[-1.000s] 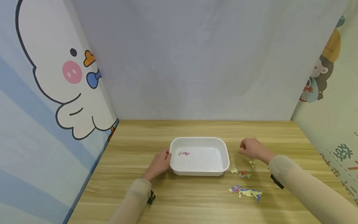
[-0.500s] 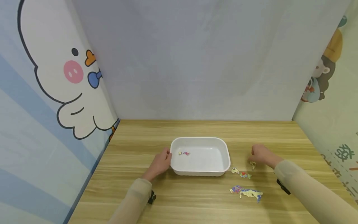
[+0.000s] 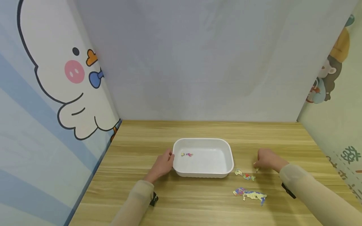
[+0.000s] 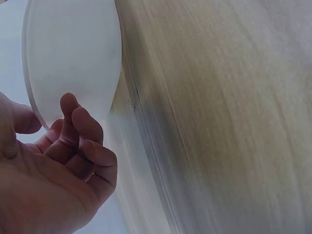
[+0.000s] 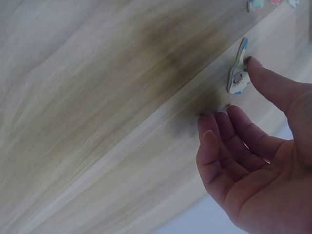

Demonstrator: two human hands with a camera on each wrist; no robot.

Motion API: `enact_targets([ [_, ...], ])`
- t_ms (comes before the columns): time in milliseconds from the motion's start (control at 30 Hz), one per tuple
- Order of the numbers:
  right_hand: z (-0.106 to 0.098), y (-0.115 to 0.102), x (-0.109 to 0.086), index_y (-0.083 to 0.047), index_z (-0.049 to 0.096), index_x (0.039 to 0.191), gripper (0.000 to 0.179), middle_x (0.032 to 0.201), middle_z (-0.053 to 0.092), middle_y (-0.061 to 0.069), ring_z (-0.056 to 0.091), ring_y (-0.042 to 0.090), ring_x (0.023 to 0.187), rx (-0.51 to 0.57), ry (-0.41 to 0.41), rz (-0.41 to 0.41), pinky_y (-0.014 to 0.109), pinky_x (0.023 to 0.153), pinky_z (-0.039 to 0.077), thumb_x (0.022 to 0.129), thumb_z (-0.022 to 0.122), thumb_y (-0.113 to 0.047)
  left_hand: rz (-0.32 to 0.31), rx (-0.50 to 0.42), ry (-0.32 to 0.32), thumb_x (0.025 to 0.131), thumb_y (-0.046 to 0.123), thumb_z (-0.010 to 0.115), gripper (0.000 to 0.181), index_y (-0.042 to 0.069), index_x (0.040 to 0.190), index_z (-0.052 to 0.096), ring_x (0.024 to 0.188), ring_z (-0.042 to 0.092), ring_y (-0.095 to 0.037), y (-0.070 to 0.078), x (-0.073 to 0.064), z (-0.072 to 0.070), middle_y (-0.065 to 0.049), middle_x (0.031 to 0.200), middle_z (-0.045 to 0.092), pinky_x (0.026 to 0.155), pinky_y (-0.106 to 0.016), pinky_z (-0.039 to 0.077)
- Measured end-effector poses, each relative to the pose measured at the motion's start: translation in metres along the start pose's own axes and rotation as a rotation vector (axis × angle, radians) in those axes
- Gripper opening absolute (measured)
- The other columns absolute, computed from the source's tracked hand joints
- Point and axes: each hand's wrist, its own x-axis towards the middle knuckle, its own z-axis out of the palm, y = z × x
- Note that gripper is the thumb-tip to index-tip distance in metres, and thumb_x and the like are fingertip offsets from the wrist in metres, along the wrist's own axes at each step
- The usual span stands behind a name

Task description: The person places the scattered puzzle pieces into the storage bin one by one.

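Note:
A white plastic tray [image 3: 203,173] stands on the wooden table. My left hand [image 3: 162,164] holds its left rim, thumb inside and fingers curled against the outer wall [image 4: 73,53] in the left wrist view. To the right of the tray, my right hand [image 3: 268,159] is low over a small pale flat piece [image 3: 257,169], partly hidden in the head view. In the right wrist view this puzzle-like piece [image 5: 237,80] lies by the thumb tip, while the fingers stay apart from the thumb. Whether the thumb touches it, I cannot tell.
Two small flat pieces, a pale one [image 3: 182,154] and a pink one [image 3: 189,154], lie inside the tray. Right of it are a cream piece [image 3: 238,172], a red-and-green cluster [image 3: 249,177] and a longer joined strip [image 3: 254,195]. A grey curtain [image 3: 198,62] hangs behind the table.
My right hand has moved right and down from beside the tray to the pale piece, now partly covering it. My left hand has stayed on the tray's rim.

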Motion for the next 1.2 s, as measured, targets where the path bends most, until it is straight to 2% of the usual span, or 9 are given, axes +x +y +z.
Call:
enact_targets([
  [167,0.001,0.0,0.0,-0.007,0.049,0.064,0.029,0.058,0.046,0.001,0.041,0.015,0.052,0.009,-0.001,0.009,0.029,0.05,0.036,0.073,0.075,-0.014,0.006,0.01,0.006,0.101,0.014,0.041,0.011,0.005,0.1,0.047,0.062,0.049,-0.019,0.001,-0.001,0.0,-0.007,0.076,0.054,0.054,-0.031,0.042],
  [433,0.001,-0.004,0.0,-0.002,0.05,0.073,0.026,0.066,0.051,0.006,0.046,0.019,0.057,-0.015,-0.004,0.03,0.032,0.054,0.042,0.07,0.075,-0.009,-0.002,0.006,-0.007,0.101,0.014,0.04,0.011,0.005,0.1,0.046,0.061,0.049,-0.019,0.003,-0.001,0.0,-0.007,0.074,0.053,0.054,-0.031,0.041],
  [567,0.0,-0.008,-0.001,-0.004,0.05,0.069,0.025,0.062,0.05,0.004,0.045,0.017,0.054,-0.012,-0.001,0.034,0.031,0.052,0.041,0.069,0.074,-0.007,-0.002,0.013,-0.006,0.101,0.014,0.04,0.012,0.005,0.099,0.047,0.061,0.049,-0.019,0.004,-0.002,-0.001,-0.006,0.074,0.053,0.053,-0.031,0.041],
  [767,0.0,-0.012,0.001,-0.012,0.042,0.057,0.033,0.052,0.039,-0.002,0.036,0.013,0.048,-0.032,0.006,0.028,0.027,0.049,0.034,0.067,0.073,-0.006,0.001,0.016,0.0,0.101,0.013,0.04,0.011,0.005,0.098,0.047,0.061,0.049,-0.019,0.004,-0.003,-0.002,-0.006,0.075,0.054,0.054,-0.031,0.041],
  [967,0.0,-0.011,0.004,-0.013,0.042,0.055,0.032,0.051,0.038,-0.003,0.035,0.012,0.048,-0.032,0.012,0.034,0.026,0.048,0.034,0.065,0.072,-0.004,-0.003,0.02,-0.006,0.101,0.014,0.04,0.011,0.005,0.1,0.046,0.062,0.049,-0.019,0.005,-0.002,-0.003,-0.007,0.075,0.053,0.054,-0.031,0.041],
  [1133,-0.003,-0.008,0.002,-0.01,0.052,0.051,0.026,0.047,0.045,-0.005,0.038,0.009,0.045,0.034,0.01,-0.006,0.025,0.046,0.036,0.066,0.073,-0.004,0.0,0.031,-0.004,0.101,0.014,0.04,0.011,0.005,0.099,0.046,0.061,0.048,-0.018,0.006,-0.003,-0.003,-0.006,0.074,0.052,0.053,-0.031,0.041],
  [1200,-0.006,-0.007,0.0,-0.005,0.06,0.057,0.019,0.052,0.052,-0.002,0.043,0.01,0.048,0.056,-0.001,-0.026,0.027,0.047,0.039,0.068,0.075,-0.004,-0.002,0.033,-0.003,0.101,0.014,0.041,0.011,0.005,0.099,0.047,0.06,0.048,-0.018,0.006,-0.003,-0.003,-0.006,0.073,0.052,0.053,-0.031,0.041],
])
